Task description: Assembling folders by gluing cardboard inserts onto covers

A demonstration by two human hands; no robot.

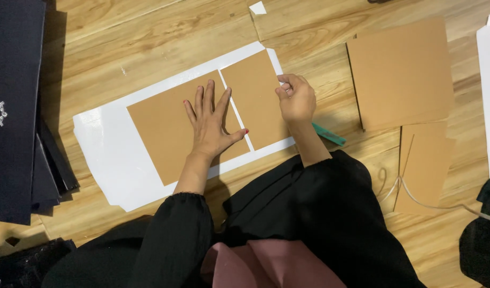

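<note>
Black sleeves [186,234] fill the bottom of the frame, and from them two bare hands reach up to the middle. Fingers of the left hand [210,125] are spread flat, palm down, pressing the large brown card [165,133] onto the glossy white sheet [103,154] beneath it. The right hand [295,98] is curled, fingertips pinching the right edge of the smaller brown card [255,96], which lies just beside the large one with a thin white gap between.

Both cards look stiff, light and flat, best taken by an edge; the white sheet looks thin, slick and easily creased.

Spare brown boards [399,69] lie at upper right on the wooden floor [149,48], dark folders [13,106] at left, and a green tool [330,136] near the right wrist.
</note>
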